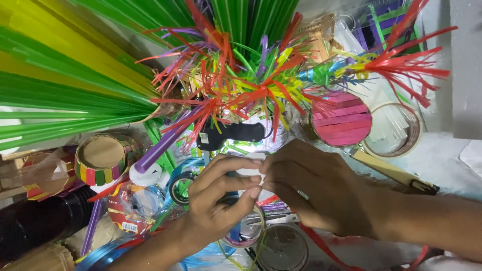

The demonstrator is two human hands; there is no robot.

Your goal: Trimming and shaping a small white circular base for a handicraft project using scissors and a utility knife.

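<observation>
My left hand (pixel 221 198) and my right hand (pixel 311 188) meet at the middle of the view, fingertips pinched together on a small white piece (pixel 249 171). Most of that piece is hidden by the fingers. Just above the hands lies a black glue gun (pixel 231 134). Behind it stands a bunch of shredded straw flowers (pixel 241 85) in red, yellow, green and purple.
Long green and yellow straws (pixel 65 85) fan out at the left. A striped round holder (pixel 100 160) sits at the left, a pink-strip cup (pixel 344 119) and a tape roll (pixel 396 131) at the right. Scissors (pixel 273 218), a purple straw (pixel 163 145) and tape rolls lie under the hands.
</observation>
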